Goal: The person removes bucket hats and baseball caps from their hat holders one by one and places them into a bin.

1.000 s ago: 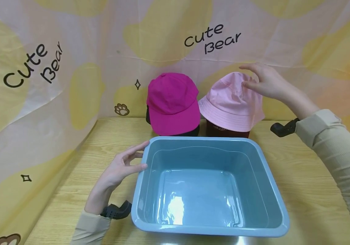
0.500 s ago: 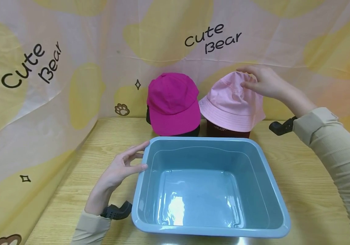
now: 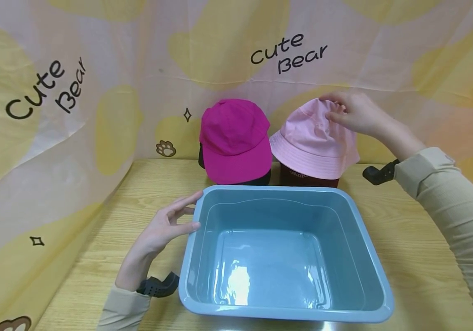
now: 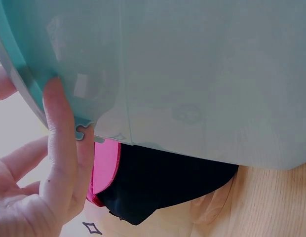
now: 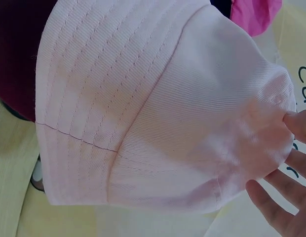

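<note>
My left hand holds the left rim of a light blue plastic basin, its thumb over the edge. In the left wrist view the fingers lie along the basin's wall. At the back right, my right hand pinches the crown of a pale pink bucket hat. The right wrist view shows the thumb on one side of the crown and fingers on the other. That hat sits over a dark maroon cap with pale lettering, mostly hidden.
A magenta baseball cap rests on a black cap behind the basin, left of the bucket hat. All stand on a light wooden table. A printed yellow and white cloth hangs behind and at the left.
My right hand has come slightly left and its fingers have closed onto the top of the bucket hat. The left hand, basin and hats stay where they were.
</note>
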{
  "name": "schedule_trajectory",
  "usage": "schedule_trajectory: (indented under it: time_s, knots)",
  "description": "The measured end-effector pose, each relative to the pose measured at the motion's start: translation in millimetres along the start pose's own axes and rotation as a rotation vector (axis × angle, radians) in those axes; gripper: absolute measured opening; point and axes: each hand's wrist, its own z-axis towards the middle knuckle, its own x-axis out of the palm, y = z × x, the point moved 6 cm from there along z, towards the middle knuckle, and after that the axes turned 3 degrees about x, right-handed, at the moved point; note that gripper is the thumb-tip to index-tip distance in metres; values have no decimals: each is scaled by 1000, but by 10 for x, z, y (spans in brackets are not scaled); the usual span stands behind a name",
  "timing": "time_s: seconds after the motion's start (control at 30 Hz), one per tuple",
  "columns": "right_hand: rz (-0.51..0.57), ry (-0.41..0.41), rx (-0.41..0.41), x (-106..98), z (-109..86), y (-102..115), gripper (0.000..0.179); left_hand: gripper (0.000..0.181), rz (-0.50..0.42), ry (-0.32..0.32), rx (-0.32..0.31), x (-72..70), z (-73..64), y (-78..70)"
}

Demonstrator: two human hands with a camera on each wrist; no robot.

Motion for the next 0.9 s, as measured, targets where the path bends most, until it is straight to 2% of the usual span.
schedule_trajectory:
  time_s: [0.43, 0.9]
  knots:
    - [32, -7, 26, 1, -8, -3, 38, 66, 19, -4, -3, -3, 12, 14]
    - [17, -29, 44, 4, -1, 23, 28, 66, 18, 1, -8, -17, -2, 25]
